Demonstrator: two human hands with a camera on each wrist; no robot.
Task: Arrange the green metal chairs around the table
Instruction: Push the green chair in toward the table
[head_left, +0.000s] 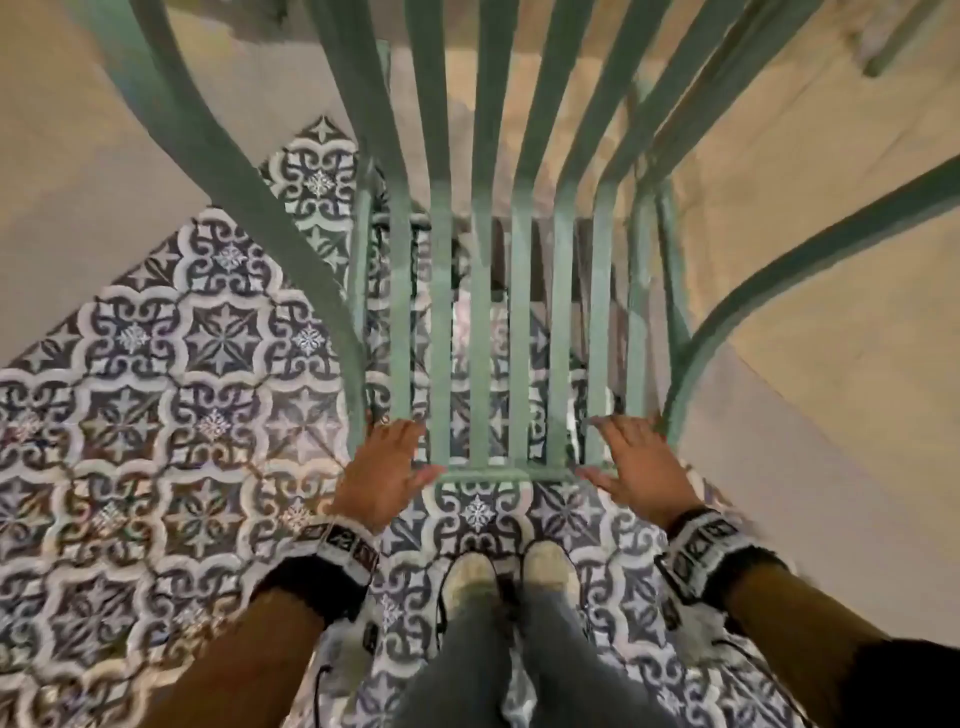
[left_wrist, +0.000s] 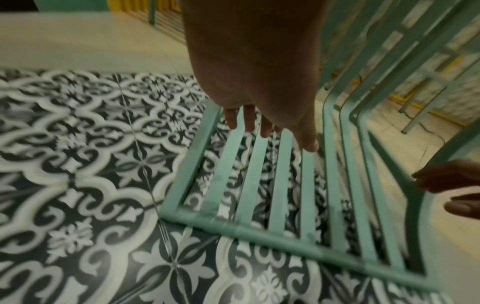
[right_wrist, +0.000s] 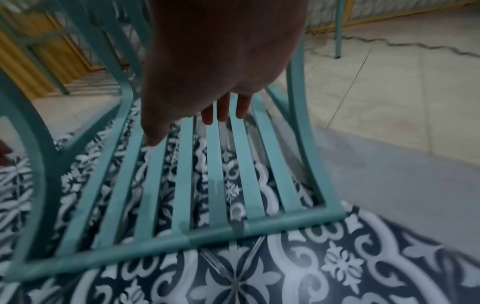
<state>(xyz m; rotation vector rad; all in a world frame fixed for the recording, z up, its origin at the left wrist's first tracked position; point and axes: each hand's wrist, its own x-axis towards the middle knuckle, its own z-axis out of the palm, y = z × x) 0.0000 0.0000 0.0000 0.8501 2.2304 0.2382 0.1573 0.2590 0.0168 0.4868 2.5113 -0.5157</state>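
Observation:
A green metal chair (head_left: 483, 338) with a slatted back and curved armrests stands right in front of me, seen from above. My left hand (head_left: 384, 467) lies with straight fingers at the left end of the chair's top rail (head_left: 506, 474). My right hand (head_left: 639, 467) lies the same way at the right end. In the left wrist view the left hand (left_wrist: 259, 82) spreads flat over the slats of the chair (left_wrist: 280, 185). The right wrist view shows the right hand (right_wrist: 221, 61) flat over the chair (right_wrist: 215, 174). Neither hand curls round the rail. No table is in view.
The chair stands on dark-and-white patterned tiles (head_left: 156, 415) bordered by plain beige floor (head_left: 831, 260). My feet (head_left: 509, 577) are just behind the rail. Another green leg (right_wrist: 339, 30) and a yellow-framed structure (right_wrist: 31, 61) stand further off.

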